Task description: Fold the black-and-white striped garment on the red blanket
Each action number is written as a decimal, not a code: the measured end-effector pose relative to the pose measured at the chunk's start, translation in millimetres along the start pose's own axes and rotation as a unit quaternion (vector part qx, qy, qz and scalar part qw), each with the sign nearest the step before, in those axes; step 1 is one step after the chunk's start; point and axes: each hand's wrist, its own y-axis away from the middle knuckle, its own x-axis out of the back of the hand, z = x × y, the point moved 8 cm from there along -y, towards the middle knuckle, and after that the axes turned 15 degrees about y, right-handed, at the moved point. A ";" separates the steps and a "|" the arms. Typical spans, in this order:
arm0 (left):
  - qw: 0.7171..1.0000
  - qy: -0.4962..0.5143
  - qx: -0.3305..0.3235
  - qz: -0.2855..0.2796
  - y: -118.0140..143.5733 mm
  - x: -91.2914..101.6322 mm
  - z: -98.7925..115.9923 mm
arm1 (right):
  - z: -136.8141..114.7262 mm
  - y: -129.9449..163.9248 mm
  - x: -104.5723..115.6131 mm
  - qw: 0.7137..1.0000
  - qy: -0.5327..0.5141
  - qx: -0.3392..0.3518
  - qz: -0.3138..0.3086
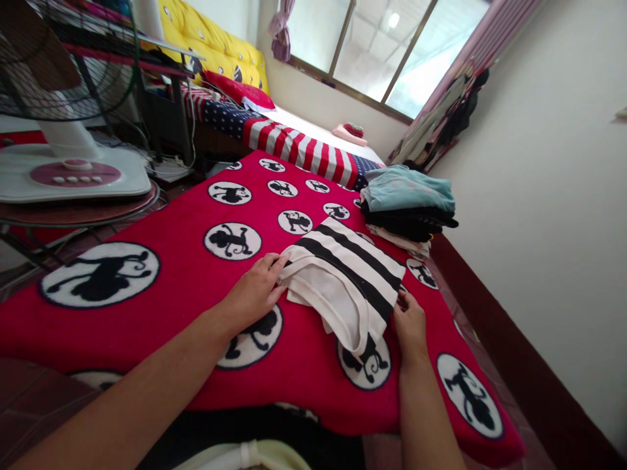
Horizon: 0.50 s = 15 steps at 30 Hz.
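A red blanket (161,307) printed with black monkeys in white circles covers the floor. On it lies a folded black-and-white striped shirt (347,277), between the fingers of both hands (each touching an edge). Beyond the fingertips, toward the wall, sits a stack of folded clothes (409,205).

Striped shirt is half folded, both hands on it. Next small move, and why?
Probably tuck the loose white end under: the striped shirt on the red blanket has its near edge hanging unevenly, the left hand and right hand already flank it, and a folded stack sits beyond.
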 end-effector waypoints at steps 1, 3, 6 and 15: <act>1.000 0.001 0.002 -0.001 0.0 -0.2 -0.6 | -0.8 0.2 0.6 1.000 0.003 0.001 0.001; 1.000 0.004 0.004 0.000 0.2 -0.4 -1.5 | -2.6 0.6 1.8 1.000 0.012 0.003 0.004; 1.000 0.004 0.001 0.005 0.3 -0.1 -1.7 | -4.8 1.3 2.4 1.000 0.018 0.008 0.005; 1.000 -0.008 0.009 -0.007 -0.1 -0.7 -0.1 | -2.9 0.6 1.7 1.000 0.008 0.004 0.007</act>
